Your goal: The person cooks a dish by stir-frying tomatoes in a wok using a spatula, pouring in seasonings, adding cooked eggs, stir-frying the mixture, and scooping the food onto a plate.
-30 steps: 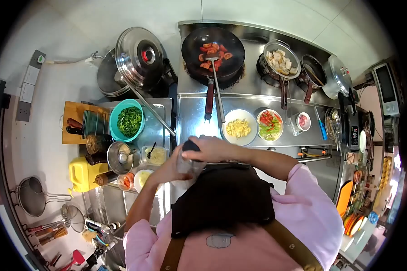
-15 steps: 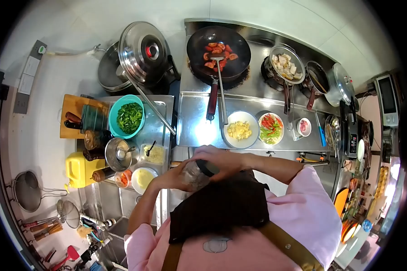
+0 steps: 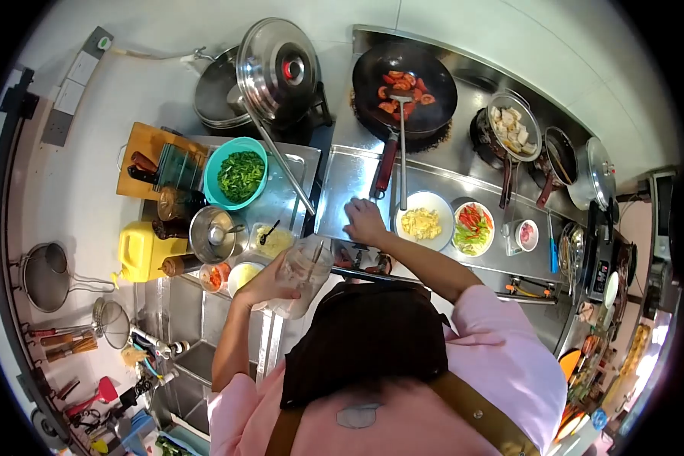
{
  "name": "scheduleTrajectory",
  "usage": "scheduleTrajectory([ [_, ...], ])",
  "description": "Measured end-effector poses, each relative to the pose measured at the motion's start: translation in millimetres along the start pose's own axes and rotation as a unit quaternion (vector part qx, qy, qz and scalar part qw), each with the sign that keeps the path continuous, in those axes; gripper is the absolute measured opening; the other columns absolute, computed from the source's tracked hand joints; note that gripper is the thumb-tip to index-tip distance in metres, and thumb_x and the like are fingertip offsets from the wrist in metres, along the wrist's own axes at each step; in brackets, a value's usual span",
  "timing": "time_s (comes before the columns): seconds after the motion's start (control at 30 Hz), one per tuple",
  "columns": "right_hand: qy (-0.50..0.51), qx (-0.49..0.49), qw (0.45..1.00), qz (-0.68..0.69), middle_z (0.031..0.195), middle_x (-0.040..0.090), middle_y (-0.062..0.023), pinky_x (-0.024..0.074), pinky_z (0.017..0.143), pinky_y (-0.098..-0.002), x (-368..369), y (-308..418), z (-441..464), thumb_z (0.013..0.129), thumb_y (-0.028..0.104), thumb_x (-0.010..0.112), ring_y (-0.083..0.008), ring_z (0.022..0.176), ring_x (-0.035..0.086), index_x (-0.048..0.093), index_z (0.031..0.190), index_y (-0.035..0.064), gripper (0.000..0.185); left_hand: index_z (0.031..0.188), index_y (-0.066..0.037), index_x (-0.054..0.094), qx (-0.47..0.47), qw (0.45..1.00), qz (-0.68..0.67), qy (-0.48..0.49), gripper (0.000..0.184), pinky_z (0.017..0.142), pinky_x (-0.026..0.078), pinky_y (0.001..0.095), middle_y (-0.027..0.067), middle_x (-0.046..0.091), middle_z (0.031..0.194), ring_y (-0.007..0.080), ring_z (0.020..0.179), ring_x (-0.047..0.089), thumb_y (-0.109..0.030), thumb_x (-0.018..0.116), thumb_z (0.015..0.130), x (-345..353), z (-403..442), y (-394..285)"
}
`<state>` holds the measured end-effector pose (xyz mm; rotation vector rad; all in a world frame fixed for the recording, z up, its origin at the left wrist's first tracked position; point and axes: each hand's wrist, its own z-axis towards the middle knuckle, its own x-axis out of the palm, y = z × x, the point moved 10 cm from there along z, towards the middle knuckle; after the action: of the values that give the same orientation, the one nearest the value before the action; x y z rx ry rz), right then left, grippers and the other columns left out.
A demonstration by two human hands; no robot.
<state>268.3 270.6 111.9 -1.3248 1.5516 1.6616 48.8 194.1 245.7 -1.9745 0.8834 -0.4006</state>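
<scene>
My left hand [image 3: 264, 284] is wrapped round a clear jar [image 3: 302, 275], held tilted in front of my apron. The jar's mouth is uncovered, and a thin dark handle [image 3: 317, 251] shows at it. Over the steel counter [image 3: 342, 182] reaches my right hand [image 3: 365, 223], fingers apart, below the wok's handle [image 3: 386, 165]; no lid can be made out in it or beside it. In the wok [image 3: 365, 76] lie cut tomatoes [image 3: 403, 93] with a spatula [image 3: 402, 144] resting on them. A bowl of scrambled egg [image 3: 422, 223] stands just right of my right hand.
Sliced peppers [image 3: 473, 229] and a small white bowl [image 3: 526, 235] stand further right. On the left are a teal bowl of chopped greens [image 3: 239, 176], a steel bowl [image 3: 211, 234], a yellow jug [image 3: 143, 252] and a sink [image 3: 194, 311]. A long handle [image 3: 281, 169] leans across the left counter.
The jar's dark lid has come off. My right hand has left the jar and moved up to the counter, while my left hand has carried the jar slightly left. The camera view has shifted.
</scene>
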Motion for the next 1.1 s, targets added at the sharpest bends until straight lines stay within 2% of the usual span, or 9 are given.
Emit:
scheduleTrajectory([
  [0.07,-0.003,-0.053,0.959,0.278,0.104,0.068,-0.0176,0.0508,0.083,-0.0423,-58.1,42.8,-8.9,0.085,0.028,0.068,-0.0358,0.096,0.065,0.067,0.104,0.0043,0.031,0.155,-0.006,0.021,-0.006,0.997,-0.074,0.021,0.114,0.111,0.031,0.0318,0.0125,0.043,0.145,0.0203,0.133,0.039,-0.011,0.087,0.063,-1.3,4.8,-1.3],
  [0.1,-0.066,-0.083,0.932,0.348,0.086,0.069,-0.0137,0.0515,0.070,-0.0404,-106.6,69.7,-16.7,0.086,0.026,0.066,-0.0332,0.078,0.067,0.068,0.092,0.0058,0.022,0.155,-0.006,0.021,-0.021,0.999,-0.042,0.025,0.112,0.111,0.031,0.0317,0.0116,0.043,0.145,0.0191,0.134,0.038,-0.009,0.086,0.064,-3.9,7.5,1.0],
  [0.2,0.048,-0.068,0.952,0.294,0.089,0.069,-0.0134,0.0509,0.071,-0.0415,-139.2,100.2,-16.7,0.085,0.023,0.067,-0.0334,0.080,0.066,0.067,0.094,0.0065,0.019,0.155,-0.006,0.022,0.018,0.999,0.001,0.042,0.112,0.111,0.031,0.0319,0.0112,0.044,0.144,0.0197,0.133,0.039,-0.008,0.085,0.063,-4.2,22.6,-21.3],
  [0.33,0.018,-0.076,0.958,0.277,0.081,0.069,-0.0137,0.0500,0.065,-0.0400,-161.3,96.8,-12.1,0.080,0.021,0.072,-0.0345,0.074,0.066,0.065,0.084,0.0042,0.019,0.153,-0.005,0.025,0.067,0.995,0.025,0.066,0.106,0.114,0.028,0.0332,0.0110,0.043,0.144,0.0221,0.135,0.038,-0.015,0.084,0.065,-0.3,43.6,-45.4],
  [0.5,0.078,-0.057,0.897,0.431,0.074,0.070,-0.0053,0.0481,0.064,-0.0307,-174.7,90.0,-7.1,0.083,0.015,0.069,-0.0101,0.071,0.062,0.071,0.095,0.0028,0.017,0.151,-0.001,0.027,0.072,0.994,-0.008,0.084,0.118,0.113,0.031,0.0350,0.0136,0.043,0.143,0.0244,0.134,0.041,-0.047,0.088,0.061,1.9,62.7,-63.9],
  [0.6,0.078,-0.075,0.895,0.432,0.074,0.070,-0.0057,0.0481,0.064,-0.0290,-172.7,86.7,-3.6,0.083,0.015,0.069,-0.0102,0.069,0.060,0.073,0.098,0.0022,0.021,0.150,-0.001,0.027,0.064,0.989,-0.080,0.108,0.119,0.113,0.031,0.0355,0.0131,0.044,0.142,0.0244,0.133,0.042,-0.048,0.089,0.060,7.7,70.8,-72.5],
  [0.63,0.076,-0.076,0.901,0.421,0.071,0.065,0.0006,0.0449,0.060,-0.0218,-180.7,85.7,-4.3,0.087,0.009,0.064,-0.0046,0.067,0.056,0.074,0.101,0.0016,0.019,0.150,-0.002,0.027,0.054,0.988,-0.092,0.115,0.119,0.113,0.030,0.0357,0.0123,0.044,0.142,0.0238,0.132,0.042,-0.049,0.089,0.060,8.3,72.6,-74.7],
  [0.87,0.061,0.081,0.845,0.525,0.067,0.062,0.0016,0.0376,0.044,-0.0181,-213.8,43.5,-2.2,0.091,0.012,0.063,-0.0047,0.050,0.053,0.074,0.096,0.0029,0.015,0.151,-0.003,0.027,0.088,0.986,-0.094,0.107,0.119,0.114,0.029,0.0353,0.0118,0.045,0.143,0.0242,0.133,0.042,-0.047,0.089,0.059,1.7,93.6,-101.6],
  [1.1,-0.100,0.094,0.788,0.601,0.069,0.063,-0.0035,0.0439,0.042,-0.0213,-263.5,-28.4,9.8,0.092,0.010,0.059,-0.0068,0.048,0.055,0.071,0.095,-0.0025,0.018,0.152,-0.002,0.026,0.142,0.989,-0.027,0.026,0.114,0.116,0.026,0.0342,0.0130,0.037,0.151,0.0244,0.139,0.036,-0.040,0.089,0.064,-16.9,132.7,-144.9],
])
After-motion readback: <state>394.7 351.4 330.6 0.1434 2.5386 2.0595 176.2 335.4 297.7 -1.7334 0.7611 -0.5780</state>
